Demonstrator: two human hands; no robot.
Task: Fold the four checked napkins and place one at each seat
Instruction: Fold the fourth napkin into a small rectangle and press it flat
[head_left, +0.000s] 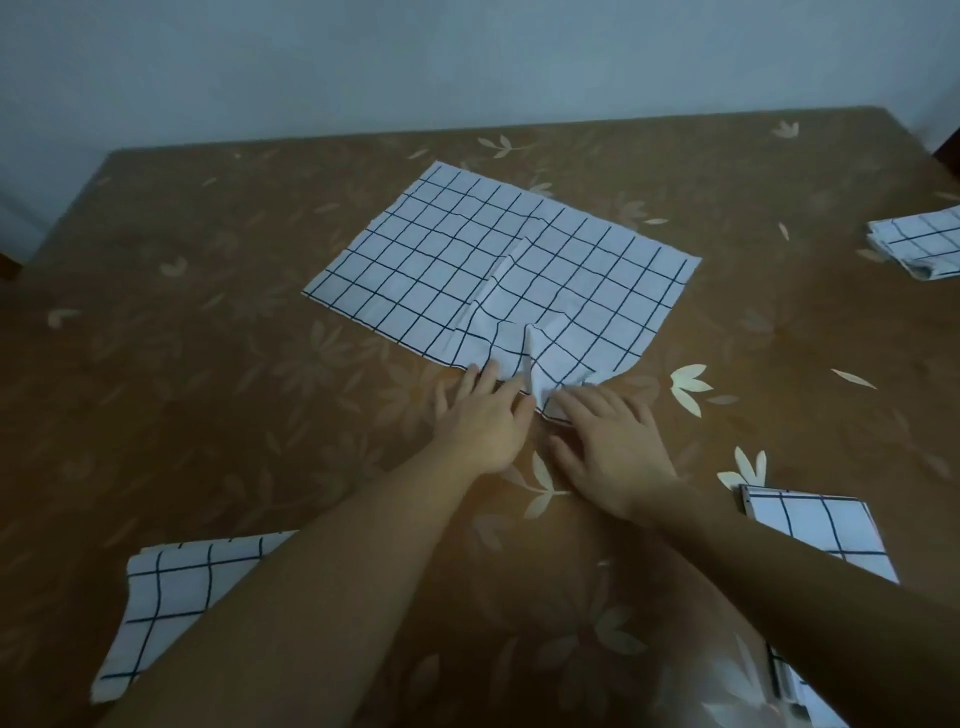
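Observation:
A white checked napkin (467, 260) lies spread out in the middle of the table, with a crease down its centre and a bunched ridge at its near edge. My left hand (483, 421) rests with straight fingers on that near edge, just left of the ridge. My right hand (608, 447) lies with spread fingers on the edge just right of it. A folded checked napkin (166, 597) sits near left, partly under my left forearm. Another folded napkin (821, 525) lies near right, passing beneath my right forearm. A third folded napkin (919, 244) sits at the far right edge.
The table wears a brown cloth with pale leaf prints (208, 312). A pale wall (467, 62) stands right behind the table's far edge. A dark object pokes in at the left edge (8, 265).

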